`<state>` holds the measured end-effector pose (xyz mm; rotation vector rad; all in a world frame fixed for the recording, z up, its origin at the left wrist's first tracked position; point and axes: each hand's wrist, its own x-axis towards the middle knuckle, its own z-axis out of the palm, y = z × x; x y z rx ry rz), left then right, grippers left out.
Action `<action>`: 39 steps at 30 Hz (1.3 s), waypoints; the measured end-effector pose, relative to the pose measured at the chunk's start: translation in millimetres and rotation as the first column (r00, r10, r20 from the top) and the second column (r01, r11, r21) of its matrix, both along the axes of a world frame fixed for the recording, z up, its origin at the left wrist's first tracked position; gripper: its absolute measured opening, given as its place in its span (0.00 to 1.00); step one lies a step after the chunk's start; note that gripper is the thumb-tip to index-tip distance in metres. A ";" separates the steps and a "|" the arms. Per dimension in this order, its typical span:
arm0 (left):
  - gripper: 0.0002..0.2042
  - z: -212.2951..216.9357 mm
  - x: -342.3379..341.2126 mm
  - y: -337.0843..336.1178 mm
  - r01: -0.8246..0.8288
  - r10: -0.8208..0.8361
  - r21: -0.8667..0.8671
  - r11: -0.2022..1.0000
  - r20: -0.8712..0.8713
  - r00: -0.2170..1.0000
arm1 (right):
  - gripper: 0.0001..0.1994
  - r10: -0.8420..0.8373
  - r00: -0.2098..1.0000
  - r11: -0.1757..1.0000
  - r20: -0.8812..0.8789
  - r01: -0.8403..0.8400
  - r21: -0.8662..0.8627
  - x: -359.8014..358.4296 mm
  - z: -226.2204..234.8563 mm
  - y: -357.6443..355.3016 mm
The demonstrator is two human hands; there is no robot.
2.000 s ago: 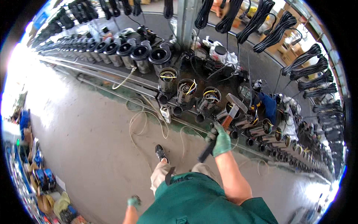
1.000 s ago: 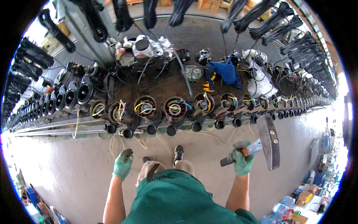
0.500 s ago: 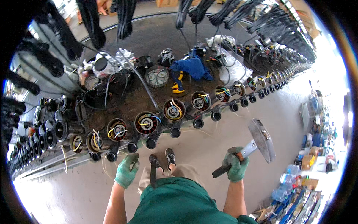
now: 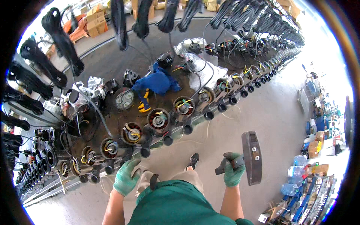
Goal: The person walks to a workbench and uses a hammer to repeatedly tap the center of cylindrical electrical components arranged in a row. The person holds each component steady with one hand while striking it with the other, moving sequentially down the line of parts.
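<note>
The right hand, in a green glove, grips a hammer by its handle, the heavy head up and out over the floor. The left hand, gloved too, hangs loosely curled and holds nothing, nearest the motors lined along the low bench. A shoe shows below. Risk, as I judge it: a loose swing could glance off a housing and nick the coloured windings, or catch the left hand if it steadies a motor too near.
</note>
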<state>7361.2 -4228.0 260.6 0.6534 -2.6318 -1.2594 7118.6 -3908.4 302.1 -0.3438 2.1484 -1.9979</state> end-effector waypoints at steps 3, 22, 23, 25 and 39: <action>0.20 5.0 -43.1 33.3 -0.075 0.077 0.040 0.996 -0.045 0.996 | 0.08 0.022 1.000 0.997 0.014 -0.023 0.075 -59.7 -23.6 47.8; 0.26 53.8 -382.1 158.4 0.366 -0.367 -0.172 0.915 0.028 0.930 | 0.08 -0.243 0.955 0.970 0.171 0.240 0.040 -262.7 -3.9 218.4; 0.26 55.3 -398.7 160.4 0.377 -0.377 -0.138 0.916 0.030 0.926 | 0.08 -0.260 0.951 0.965 0.168 0.259 0.028 -268.6 -0.9 220.9; 0.25 46.8 -429.3 160.8 0.429 -0.438 -0.183 0.885 -0.009 0.899 | 0.09 -0.296 0.946 0.955 0.132 0.291 0.049 -283.9 4.7 232.9; 0.25 35.3 -646.4 212.2 0.636 -0.663 -0.225 0.738 -0.072 0.745 | 0.09 -0.536 0.842 0.827 -0.071 0.539 0.161 -409.9 37.7 274.8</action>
